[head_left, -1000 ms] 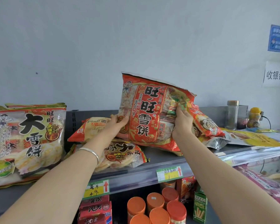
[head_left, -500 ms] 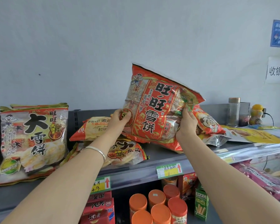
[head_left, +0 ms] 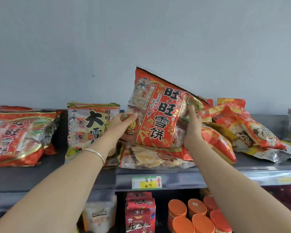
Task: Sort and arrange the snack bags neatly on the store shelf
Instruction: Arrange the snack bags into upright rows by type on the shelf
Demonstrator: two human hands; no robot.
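Shelf (head_left: 40,175) under grey wall (head_left: 141,39) holding scattered snack bags (head_left: 252,132) | red bag (head_left: 158,118) hanging tilted above pile (head_left: 154,158), left hand (head_left: 123,125) and right hand (head_left: 192,126) gripping its sides | looking light, crinkly, crackers fragile; side edges seeming safest hold

Soft, even daylight, weak shadows, slight motion blur throughout, wide-angle bending and smearing toward the edges

Red snack bag (head_left: 158,113) was held clear above the shelf (head_left: 40,175), tilted clockwise. Left hand (head_left: 123,122) gripped its lower left side, right hand (head_left: 192,125) its right edge. Beneath it a clear-fronted bag (head_left: 151,158) lay flat. Left of that a yellow-trimmed bag (head_left: 87,125) stood upright. Farther left another red bag (head_left: 18,137) leaned back. Jumbled red heap (head_left: 247,128) lay at right.
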